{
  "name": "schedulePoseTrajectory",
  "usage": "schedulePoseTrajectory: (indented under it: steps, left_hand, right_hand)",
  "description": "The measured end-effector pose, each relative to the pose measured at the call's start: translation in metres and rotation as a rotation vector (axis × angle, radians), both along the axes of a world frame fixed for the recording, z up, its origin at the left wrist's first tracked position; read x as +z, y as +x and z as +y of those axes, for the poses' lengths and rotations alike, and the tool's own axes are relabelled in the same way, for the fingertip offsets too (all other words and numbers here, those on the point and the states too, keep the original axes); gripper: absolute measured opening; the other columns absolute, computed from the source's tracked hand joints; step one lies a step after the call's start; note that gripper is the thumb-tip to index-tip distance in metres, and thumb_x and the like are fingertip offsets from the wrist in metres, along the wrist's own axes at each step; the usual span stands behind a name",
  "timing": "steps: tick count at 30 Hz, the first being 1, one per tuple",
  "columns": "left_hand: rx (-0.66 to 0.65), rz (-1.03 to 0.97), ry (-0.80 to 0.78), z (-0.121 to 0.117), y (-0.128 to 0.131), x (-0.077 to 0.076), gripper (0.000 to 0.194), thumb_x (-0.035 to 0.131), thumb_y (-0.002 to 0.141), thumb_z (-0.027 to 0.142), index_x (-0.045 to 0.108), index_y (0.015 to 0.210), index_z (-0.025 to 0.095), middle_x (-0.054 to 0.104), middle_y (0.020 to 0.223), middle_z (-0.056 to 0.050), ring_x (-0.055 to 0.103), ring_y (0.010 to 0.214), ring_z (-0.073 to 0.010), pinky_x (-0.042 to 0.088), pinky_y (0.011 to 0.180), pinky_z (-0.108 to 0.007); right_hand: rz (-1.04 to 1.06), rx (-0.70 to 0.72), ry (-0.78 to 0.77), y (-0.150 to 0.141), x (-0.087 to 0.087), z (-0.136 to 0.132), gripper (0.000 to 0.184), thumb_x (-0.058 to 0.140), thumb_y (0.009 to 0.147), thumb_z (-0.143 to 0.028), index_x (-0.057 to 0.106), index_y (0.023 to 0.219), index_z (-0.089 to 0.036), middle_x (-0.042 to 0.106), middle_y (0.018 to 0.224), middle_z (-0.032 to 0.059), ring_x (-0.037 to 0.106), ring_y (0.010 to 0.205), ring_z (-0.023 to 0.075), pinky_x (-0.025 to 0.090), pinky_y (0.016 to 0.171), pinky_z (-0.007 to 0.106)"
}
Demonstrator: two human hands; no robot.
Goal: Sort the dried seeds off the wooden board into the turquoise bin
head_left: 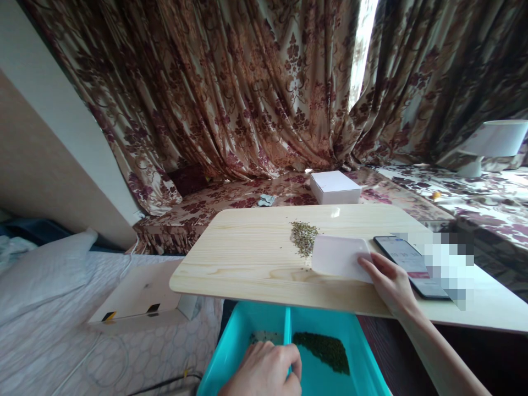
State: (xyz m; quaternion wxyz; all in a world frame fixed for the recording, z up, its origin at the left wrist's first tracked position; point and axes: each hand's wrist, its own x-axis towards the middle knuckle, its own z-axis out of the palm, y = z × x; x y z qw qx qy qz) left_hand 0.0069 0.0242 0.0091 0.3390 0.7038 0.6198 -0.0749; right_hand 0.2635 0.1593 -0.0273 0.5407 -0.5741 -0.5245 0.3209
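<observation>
"Floral curtains (247, 82) behind, pale wooden board (239, 253) up front. Where's the loose stuff?"

"Small greenish seed-like pile (304, 237) on the board; call that clock centre. White card (338, 256) at about four o'clock, its near edge right beside the pile."

"Hands?"

"Right hand (391, 286) pinches the card's far corner, thumb on top. Left hand (266, 371) is at seven o'clock, over the teal bin (231, 330), fingers curled in. Can't tell if it pinches anything; fingertips hidden."

"Bin contents?"

"Bin's at six o'clock, divider down the middle. Right compartment: dark green heap (324, 352), bigger-looking than the board pile. Left compartment: thin scatter of pale bits (266, 334), partly behind the hand."

"Progress?"

"Partway, judging by layout. Material in both compartments, one pile outside the bin, plus a few strays around it. Exact share unclear."

"Anything else?"

"Phone (412, 269) on the board, between three and four o'clock, beside the right hand. White box (336, 187) at one o'clock, beyond the board."
</observation>
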Motion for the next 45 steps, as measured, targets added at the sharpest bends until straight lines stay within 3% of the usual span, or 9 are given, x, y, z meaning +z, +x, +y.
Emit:
schedulePoseTrajectory:
  steps: [10,17,25,38,45]
  left_hand:
    - [-0.019,0.017,0.018,-0.001,-0.001,-0.006,0.033,0.044,0.08,0.017,0.069,0.1,0.026,0.068,0.104,-0.005,0.058,0.103,-0.026,0.042,0.091,-0.035]
    - [-0.103,0.021,-0.025,0.004,-0.005,-0.007,0.033,0.045,0.083,0.019,0.069,0.106,0.026,0.07,0.107,-0.004,0.061,0.102,-0.0265,0.042,0.091,-0.035]
    - [-0.107,0.018,-0.043,0.011,-0.01,-0.015,0.03,0.052,0.085,0.036,0.069,0.108,0.027,0.07,0.104,-0.006,0.061,0.102,-0.0293,0.042,0.087,-0.037]
    - [-0.073,-0.013,-0.063,0.008,-0.013,-0.009,0.028,0.052,0.084,0.031,0.069,0.107,0.028,0.07,0.103,-0.006,0.06,0.101,-0.0288,0.042,0.088,-0.037]
    - [-0.037,0.016,-0.073,0.006,-0.015,0.001,0.028,0.051,0.084,0.025,0.07,0.105,0.028,0.07,0.107,-0.004,0.06,0.103,-0.0281,0.042,0.089,-0.035]
  right_hand:
    - [0.019,0.037,0.064,0.0,-0.003,-0.001,0.031,0.072,0.063,-0.046,0.076,0.081,-0.021,0.078,0.081,0.0032,0.071,0.075,0.0253,0.056,0.065,0.03]
    - [0.031,0.072,0.069,0.001,-0.003,-0.001,0.029,0.072,0.063,-0.046,0.076,0.078,-0.021,0.078,0.078,0.0029,0.071,0.079,0.0264,0.056,0.066,0.029]
    - [0.026,-0.053,0.057,0.003,-0.004,0.001,0.029,0.072,0.06,-0.044,0.077,0.077,-0.021,0.079,0.079,0.0026,0.072,0.073,0.0258,0.056,0.061,0.028]
    - [0.007,0.118,0.037,-0.004,0.01,-0.003,0.027,0.076,0.057,-0.049,0.078,0.067,-0.025,0.079,0.078,0.0028,0.073,0.078,0.0288,0.058,0.066,0.029]
    - [-0.032,0.193,0.029,-0.017,0.013,-0.004,0.038,0.076,0.055,-0.062,0.077,0.064,-0.025,0.079,0.078,0.003,0.072,0.073,0.0271,0.058,0.065,0.029]
